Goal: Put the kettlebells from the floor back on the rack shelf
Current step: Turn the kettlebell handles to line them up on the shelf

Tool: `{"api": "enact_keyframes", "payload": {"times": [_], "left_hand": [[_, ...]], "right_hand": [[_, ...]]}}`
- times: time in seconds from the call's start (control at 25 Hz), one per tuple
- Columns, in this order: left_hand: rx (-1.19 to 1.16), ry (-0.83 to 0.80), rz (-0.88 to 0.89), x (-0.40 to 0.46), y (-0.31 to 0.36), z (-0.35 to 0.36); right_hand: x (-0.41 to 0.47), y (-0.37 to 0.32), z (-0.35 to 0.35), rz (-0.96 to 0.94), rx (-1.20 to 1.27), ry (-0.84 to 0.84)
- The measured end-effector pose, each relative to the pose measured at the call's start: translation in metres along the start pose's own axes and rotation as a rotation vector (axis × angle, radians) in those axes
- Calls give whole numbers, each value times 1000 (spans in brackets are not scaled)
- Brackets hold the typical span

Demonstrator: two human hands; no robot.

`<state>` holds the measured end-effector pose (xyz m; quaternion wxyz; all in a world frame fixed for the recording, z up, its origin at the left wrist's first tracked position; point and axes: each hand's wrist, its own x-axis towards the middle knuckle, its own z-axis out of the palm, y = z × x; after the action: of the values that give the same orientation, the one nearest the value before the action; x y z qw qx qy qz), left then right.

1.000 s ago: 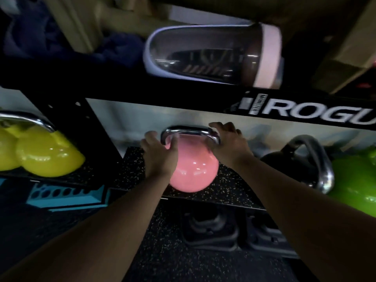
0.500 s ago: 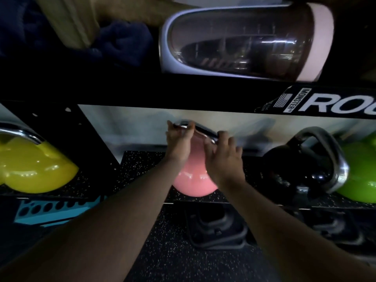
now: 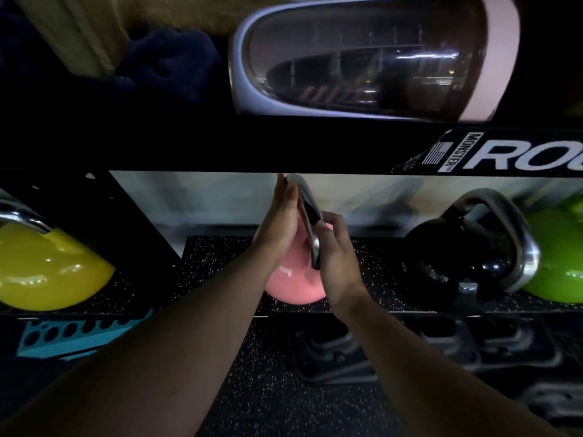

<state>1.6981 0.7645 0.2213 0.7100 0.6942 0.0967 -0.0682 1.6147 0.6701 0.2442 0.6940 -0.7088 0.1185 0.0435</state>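
With the pink kettlebell [image 3: 291, 279] resting on the rack shelf [image 3: 220, 263] between yellow and black bells, the left hand [image 3: 277, 222] lies flat-open against its handle [image 3: 310, 222] while the right hand [image 3: 334, 257] curls around it, so letting go unevenly could tip it off the front edge.

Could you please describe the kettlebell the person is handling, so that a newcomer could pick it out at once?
Find the black rack beam with white lettering; beneath it runs a speckled shelf of kettlebells. Between the yellow kettlebell and the black kettlebell sits the pink kettlebell. It is the only pink one, with the left hand and right hand at its steel handle.
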Motion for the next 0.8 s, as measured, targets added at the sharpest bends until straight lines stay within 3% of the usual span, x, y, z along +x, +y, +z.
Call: {"api": "enact_keyframes", "payload": {"times": [0.4,0.8], "left_hand": [[40,-4,22,9,0,-3],[35,-5,114,2,-1,1]], "right_hand": [[4,14,38,-8,231,-14],[1,11,26,3,345,-57]]}}
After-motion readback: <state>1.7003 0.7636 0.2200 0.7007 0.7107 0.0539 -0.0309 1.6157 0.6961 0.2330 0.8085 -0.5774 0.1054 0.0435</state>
